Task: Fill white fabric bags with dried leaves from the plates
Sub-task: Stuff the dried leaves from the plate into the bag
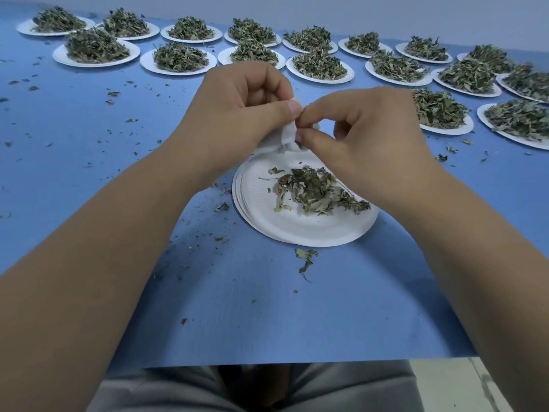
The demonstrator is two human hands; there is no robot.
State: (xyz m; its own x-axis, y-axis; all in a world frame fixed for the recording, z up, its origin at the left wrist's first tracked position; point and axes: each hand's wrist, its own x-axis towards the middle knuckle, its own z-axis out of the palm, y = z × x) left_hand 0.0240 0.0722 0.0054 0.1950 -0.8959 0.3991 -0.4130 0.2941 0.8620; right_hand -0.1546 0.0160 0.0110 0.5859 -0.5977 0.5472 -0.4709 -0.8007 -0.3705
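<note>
A blue table fills the view in front of you. Along its far side stand two rows of white paper plates, each heaped with dried leaves, and more full plates sit to your right. Just before you lies a stack of paper plates with only a small scatter of leaves left on top. Your left hand is curled around a white fabric bag, holding it above the far rim of the stack. Your right hand meets it, with thumb and forefinger pinching at the bag's mouth; how full the bag is cannot be seen. You seem to be partway through filling this bag. Next, you will likely need to hold the mouth open and gather the remaining leaves in small pinches. Leaf crumbs dot the table.
</note>
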